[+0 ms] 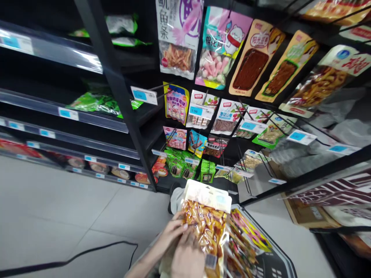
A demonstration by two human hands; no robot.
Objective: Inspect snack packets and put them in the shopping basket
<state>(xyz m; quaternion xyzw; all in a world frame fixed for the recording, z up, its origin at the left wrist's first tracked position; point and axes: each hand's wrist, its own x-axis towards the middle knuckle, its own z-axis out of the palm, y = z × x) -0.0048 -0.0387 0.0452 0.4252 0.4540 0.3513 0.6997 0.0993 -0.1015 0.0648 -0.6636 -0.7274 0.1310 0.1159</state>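
A clear-fronted snack bag with a pale header and glossy brown pieces inside is held upright low in the view. My left hand grips it by its left edge, some fingers passing behind the pack. Against the bag's front lies my right hand, blurred, so its exact finger posture is unclear. Just to the right and below, a dark shopping basket contains several snack packs, some brown, some yellow and pink.
A black rack with metal hooks carries hanging snacks, among them a squid-strip bag and a marshmallow bag. Left of it, shelves hold green packets. A cardboard box stands at right. A black cable crosses the tiled floor.
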